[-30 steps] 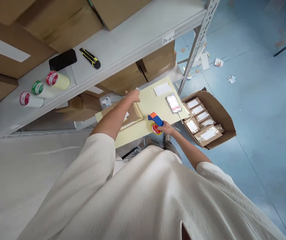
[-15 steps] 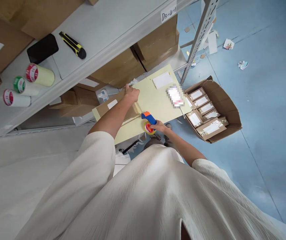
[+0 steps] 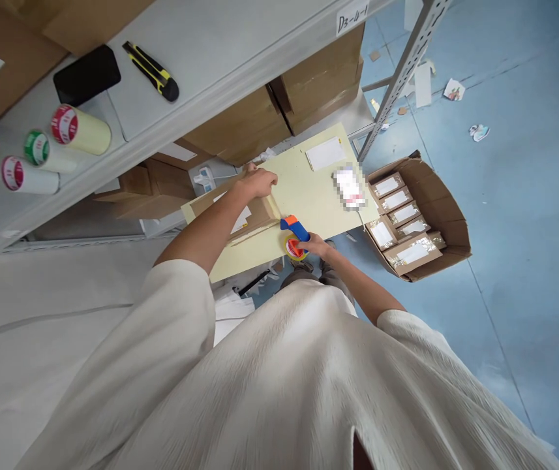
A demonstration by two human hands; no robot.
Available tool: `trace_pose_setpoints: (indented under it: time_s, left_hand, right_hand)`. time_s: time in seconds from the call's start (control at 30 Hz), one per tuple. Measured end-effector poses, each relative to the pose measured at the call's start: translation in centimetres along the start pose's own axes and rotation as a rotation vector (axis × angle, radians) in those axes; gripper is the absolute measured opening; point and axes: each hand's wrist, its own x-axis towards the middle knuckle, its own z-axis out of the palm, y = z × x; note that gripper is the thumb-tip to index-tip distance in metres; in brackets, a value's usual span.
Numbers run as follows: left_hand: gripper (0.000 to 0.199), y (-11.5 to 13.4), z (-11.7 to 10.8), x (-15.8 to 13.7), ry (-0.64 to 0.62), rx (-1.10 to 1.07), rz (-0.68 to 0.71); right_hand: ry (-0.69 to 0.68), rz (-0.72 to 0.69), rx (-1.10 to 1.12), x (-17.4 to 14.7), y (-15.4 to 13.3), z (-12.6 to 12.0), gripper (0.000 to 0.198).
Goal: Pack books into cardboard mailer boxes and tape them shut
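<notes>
My left hand [image 3: 260, 181] rests with curled fingers at the far end of a flat cardboard box [image 3: 260, 210], gripping its edge. Part of the box is hidden under my left forearm, and a white label [image 3: 242, 219] shows beside the arm. In my right hand [image 3: 316, 244] is a blue and orange tape dispenser [image 3: 297, 228] with a tape roll. Its orange head is close to the near corner of the box; whether tape links the two I cannot tell. The box lies on a pale yellow board [image 3: 299, 189].
White papers [image 3: 325, 153] and a blurred phone [image 3: 349, 187] with a cable lie on the board. To the right, an open carton [image 3: 448, 212] holds several small labelled boxes. The grey shelf [image 3: 211, 72] carries tape rolls [image 3: 83, 130], a black phone [image 3: 87, 75] and a utility knife [image 3: 152, 72].
My left hand has shifted slightly, its fingers curling more over the box, and more of the label shows. The dispenser stays near the box corner. The view has shifted a little.
</notes>
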Motion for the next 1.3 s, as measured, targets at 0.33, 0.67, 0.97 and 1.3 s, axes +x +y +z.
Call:
trace_pose_setpoints:
  time_s: [0.33, 0.67, 0.97, 1.3]
  left_hand:
    - [0.101, 0.2, 3.2, -10.2, 0.143, 0.011, 0.378]
    - [0.092, 1.3, 4.5, -8.3, 0.446, -0.245, 0.101]
    - [0.099, 0.6, 2.9, -5.8, 0.54, -0.392, -0.266]
    - [0.062, -2.3, 3.4, -5.3, 0.612, -0.446, -0.627]
  right_hand:
    - [-0.022, -0.006, -0.02, -0.9, -0.7, -2.4, 0.034]
    - [-0.011, -0.055, 0.079, 1.0, -4.3, -2.7, 0.049]
    - [-0.008, -0.046, -0.006, 1.7, -6.8, -4.2, 0.049]
    - [-0.164, 0.06, 0.051, -0.7, -5.3, -4.8, 0.042]
